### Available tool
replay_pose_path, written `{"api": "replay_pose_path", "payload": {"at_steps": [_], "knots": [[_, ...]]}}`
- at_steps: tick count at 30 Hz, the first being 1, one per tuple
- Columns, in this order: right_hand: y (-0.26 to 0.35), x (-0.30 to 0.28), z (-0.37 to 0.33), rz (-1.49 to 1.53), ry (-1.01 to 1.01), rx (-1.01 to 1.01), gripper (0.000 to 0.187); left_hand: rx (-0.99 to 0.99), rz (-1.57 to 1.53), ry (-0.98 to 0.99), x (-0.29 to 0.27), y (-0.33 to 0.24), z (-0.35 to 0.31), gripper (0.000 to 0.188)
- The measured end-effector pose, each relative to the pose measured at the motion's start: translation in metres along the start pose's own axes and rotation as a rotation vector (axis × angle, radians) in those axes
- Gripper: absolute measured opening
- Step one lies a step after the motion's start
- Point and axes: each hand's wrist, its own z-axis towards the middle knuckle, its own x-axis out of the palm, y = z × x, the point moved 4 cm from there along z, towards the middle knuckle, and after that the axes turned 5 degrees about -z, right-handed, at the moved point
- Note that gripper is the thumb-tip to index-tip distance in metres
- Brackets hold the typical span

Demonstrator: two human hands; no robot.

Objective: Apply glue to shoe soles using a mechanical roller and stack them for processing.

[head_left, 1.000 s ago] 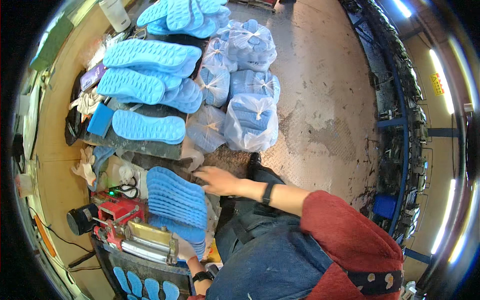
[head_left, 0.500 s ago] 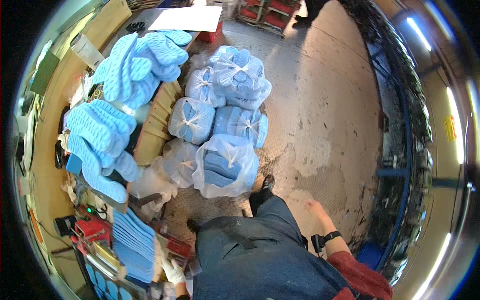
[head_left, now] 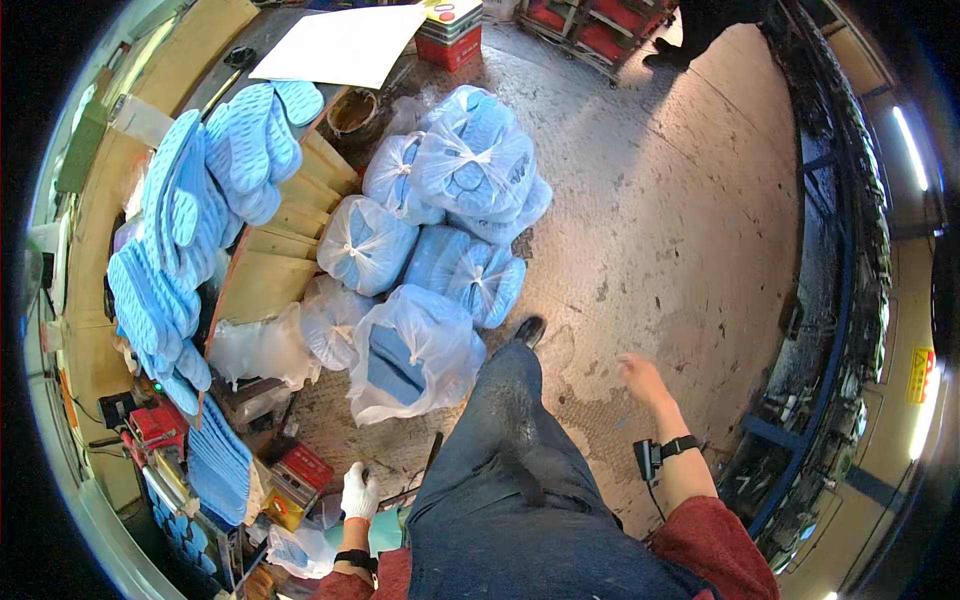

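My left hand [head_left: 360,492], in a white glove, hangs low with its fingers curled in; a small dark spot shows at them, and what they hold, if anything, is too small to name. Beside it are a red box [head_left: 304,466] and a stack of blue ribbed soles [head_left: 218,458]. My bare right hand [head_left: 642,380] hangs over the floor, slightly blurred, fingers loosely apart with nothing seen in them. Ahead of me, a clear plastic bag [head_left: 415,360] of blue soles stands with its mouth partly loose. Several knotted bags [head_left: 366,243] of blue soles are piled behind it.
Loose blue soles [head_left: 165,300] lie heaped on the bench at left, above a wooden panel [head_left: 265,285]. A white sheet [head_left: 345,45] and a red box [head_left: 450,45] are at the far end. A red-shelved rack [head_left: 600,35] and a person's dark legs [head_left: 705,35] stand beyond. A dark rack [head_left: 820,300] runs along the right.
My view has shifted, and the bags and bench now sit further left. One leg has stepped forward. My gloved left hand has come up into fuller view; the right hand still hangs over the floor.
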Motion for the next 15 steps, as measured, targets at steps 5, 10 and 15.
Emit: {"api": "replay_pose_path", "payload": {"at_steps": [5,10,15], "knots": [[0.031,-0.023,0.112,-0.149,0.237,-0.216,0.034,-0.030,-0.477,0.013,0.034,-0.116,0.081,0.048],[0.052,-0.066,0.226,-0.320,0.228,-0.414,0.033,-0.002,-0.530,0.029,0.067,-0.279,0.231,0.042],[0.111,-0.134,0.335,-0.288,0.338,-0.422,0.031,-0.025,-1.428,0.055,0.076,-0.480,0.399,0.042]]}}
